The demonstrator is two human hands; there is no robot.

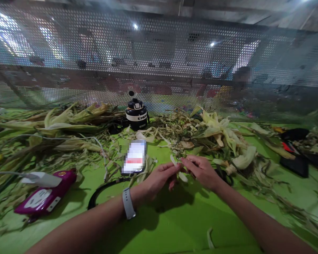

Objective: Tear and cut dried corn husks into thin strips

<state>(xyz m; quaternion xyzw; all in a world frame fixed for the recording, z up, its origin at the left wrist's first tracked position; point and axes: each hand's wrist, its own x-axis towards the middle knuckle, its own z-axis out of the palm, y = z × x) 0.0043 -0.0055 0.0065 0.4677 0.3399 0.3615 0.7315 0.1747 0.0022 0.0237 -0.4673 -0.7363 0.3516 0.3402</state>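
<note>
My left hand (160, 180), with a pale watch strap on its wrist, pinches a narrow whitish strip of corn husk (183, 177) between thumb and fingers. The strip sticks out above and below the fingertips. Close beside it on the right, my right hand (201, 172) has its thumb and forefinger pressed together near the strip; whatever lies between those fingertips is too small to make out. Both hands are just above the green table (175, 222). A phone (135, 157) with a lit screen lies left of the hands.
Piles of dry corn husks (76, 118) cover the back left, with more husks (222, 132) at back right. A black bottle (136, 116) stands before a perforated metal screen (159, 46). At left lie a magenta power bank (45, 195) and white cable; at right, a dark phone-like object (295, 164).
</note>
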